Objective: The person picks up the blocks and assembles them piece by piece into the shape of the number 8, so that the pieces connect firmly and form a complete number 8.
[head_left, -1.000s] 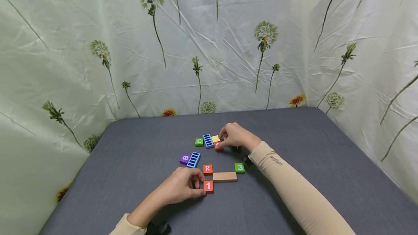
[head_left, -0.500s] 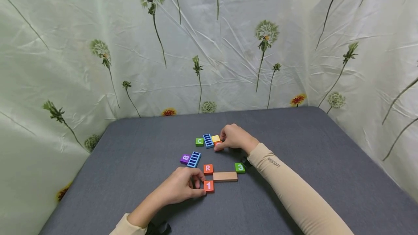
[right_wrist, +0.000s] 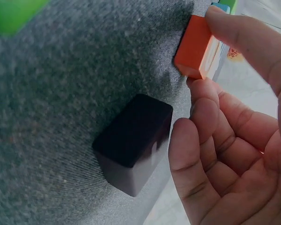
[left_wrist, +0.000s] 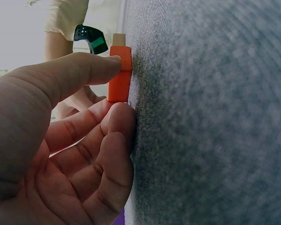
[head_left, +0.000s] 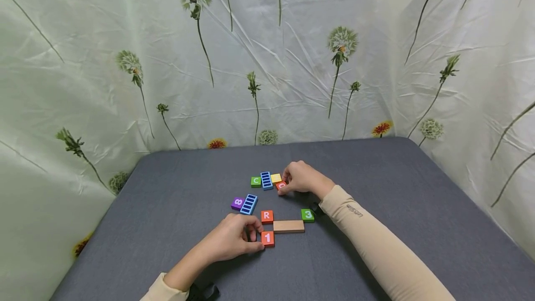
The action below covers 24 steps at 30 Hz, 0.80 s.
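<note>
My left hand (head_left: 236,238) pinches an orange-red block marked "1" (head_left: 268,239) by its left side. In the left wrist view, the thumb lies along one edge of this block (left_wrist: 118,86), with a fingertip at the other. Farther back, my right hand (head_left: 303,178) pinches another orange-red block (head_left: 281,185), its mark partly covered by the fingers. The right wrist view shows this block (right_wrist: 193,47) between thumb and fingertip, tilted. Beside it are a yellow block (head_left: 276,178), a blue block with dark bars (head_left: 266,180) and a green "C" block (head_left: 256,182).
An "R" block (head_left: 267,216), a plain wooden plank (head_left: 289,226) and a green "3" block (head_left: 307,215) lie by the left hand's block. A purple "8" block (head_left: 237,203) adjoins another blue barred block (head_left: 249,204). A dark block (right_wrist: 133,140) sits below the right hand.
The right hand has shifted slightly toward me and turned the orange-red block, which now sits at an angle to the yellow one. The left hand stays in place on the "1" block.
</note>
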Motion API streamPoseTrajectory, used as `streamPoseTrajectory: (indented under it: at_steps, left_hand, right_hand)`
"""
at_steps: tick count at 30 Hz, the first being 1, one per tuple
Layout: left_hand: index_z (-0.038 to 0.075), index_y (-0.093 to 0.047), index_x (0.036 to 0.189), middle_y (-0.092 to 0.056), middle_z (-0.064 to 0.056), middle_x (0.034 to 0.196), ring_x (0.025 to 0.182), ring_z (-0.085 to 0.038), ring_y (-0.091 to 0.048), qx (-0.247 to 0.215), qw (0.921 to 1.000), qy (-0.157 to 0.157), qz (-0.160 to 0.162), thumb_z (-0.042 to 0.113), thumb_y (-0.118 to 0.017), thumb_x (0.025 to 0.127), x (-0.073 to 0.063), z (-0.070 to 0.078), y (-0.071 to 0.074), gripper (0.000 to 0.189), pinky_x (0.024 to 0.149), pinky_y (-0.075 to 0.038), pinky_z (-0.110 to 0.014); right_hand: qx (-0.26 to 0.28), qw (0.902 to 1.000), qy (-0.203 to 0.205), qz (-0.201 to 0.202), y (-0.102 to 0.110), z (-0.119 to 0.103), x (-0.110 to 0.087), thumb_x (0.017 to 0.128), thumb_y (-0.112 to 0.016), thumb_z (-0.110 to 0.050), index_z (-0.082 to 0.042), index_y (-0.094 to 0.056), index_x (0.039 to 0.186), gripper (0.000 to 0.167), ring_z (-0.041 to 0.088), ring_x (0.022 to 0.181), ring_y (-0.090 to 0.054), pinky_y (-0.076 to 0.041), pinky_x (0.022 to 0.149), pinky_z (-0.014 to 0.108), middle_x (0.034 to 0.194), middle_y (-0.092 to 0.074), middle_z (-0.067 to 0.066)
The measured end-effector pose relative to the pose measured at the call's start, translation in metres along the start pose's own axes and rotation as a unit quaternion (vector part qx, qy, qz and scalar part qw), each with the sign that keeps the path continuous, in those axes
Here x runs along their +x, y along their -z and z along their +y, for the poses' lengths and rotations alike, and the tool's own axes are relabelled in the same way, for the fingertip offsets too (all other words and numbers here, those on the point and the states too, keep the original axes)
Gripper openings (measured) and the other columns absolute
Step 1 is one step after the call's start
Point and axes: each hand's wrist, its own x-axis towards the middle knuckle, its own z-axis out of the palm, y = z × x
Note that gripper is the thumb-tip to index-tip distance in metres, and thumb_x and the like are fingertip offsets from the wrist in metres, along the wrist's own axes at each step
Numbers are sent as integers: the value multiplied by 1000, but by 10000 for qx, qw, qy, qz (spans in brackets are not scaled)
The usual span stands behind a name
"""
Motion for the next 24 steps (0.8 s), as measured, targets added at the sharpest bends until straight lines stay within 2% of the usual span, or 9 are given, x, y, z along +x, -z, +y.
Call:
streamPoseTrajectory:
  at_steps: [5, 12, 17, 24]
  left_hand:
    - [19, -71, 101, -62, 9, 81, 62, -3, -51, -3, 10000, 0, 7, 23, -90, 87, 0, 0, -1, 23, 53, -39, -20]
    - [18, -72, 101, -63, 8, 81, 62, -3, -51, 17, 10000, 5, 12, 23, -90, 87, -1, 1, 0, 23, 54, -39, -20]
    - [18, -72, 102, -63, 7, 81, 63, -3, -52, 4, 10000, -9, -4, 24, -89, 88, -1, 1, 1, 24, 55, -41, -21]
    - [19, -71, 101, -62, 8, 81, 63, -3, -53, 14, 10000, -16, -31, 25, -89, 88, -1, 0, 0, 23, 55, -41, -21]
  right_hand:
    - [110, 9999, -14, -4, -2, 1, -5, 89, -90, -32, -6, -78, 109, 35, 10, 67, -51, -40, 63, 24, 77, -62, -1]
    - [326, 9994, 35, 92, -5, 4, -11, 89, -90, -27, -6, -79, 111, 32, 7, 62, -48, -38, 59, 23, 71, -57, -4]
    - [389, 9991, -37, 152, -6, 4, -15, 90, -89, -26, -5, -79, 118, 36, 7, 59, -46, -36, 58, 23, 69, -56, -4]
    - [351, 9993, -67, 120, -6, 6, -17, 91, -88, -25, -7, -79, 126, 40, 7, 62, -49, -38, 58, 22, 73, -60, -3]
